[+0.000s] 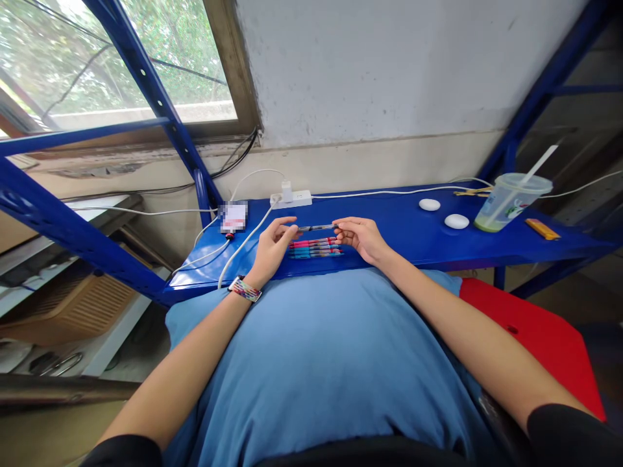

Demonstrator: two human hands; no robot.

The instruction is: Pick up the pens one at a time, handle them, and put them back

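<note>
A slim pen (316, 227) with a dark tip and clear barrel is stretched level between my two hands, just above the blue tabletop (389, 227). My left hand (275, 246) pinches its left end between thumb and fingers. At the other end, the fingertips of my right hand (363, 239) close on it. Right below lies a row of several pens (315, 248), pink-red ones behind and blue-teal ones in front, side by side on the table. A patterned band circles my left wrist.
Behind stands a white power strip (298, 198) with a plug and cables. A cabled device (234, 216) lies at left. Rightward are two white egg-shaped objects (456, 222), a plastic cup (511, 201) with a straw, and a yellow-orange packet (542, 229). Blue shelf posts frame the table.
</note>
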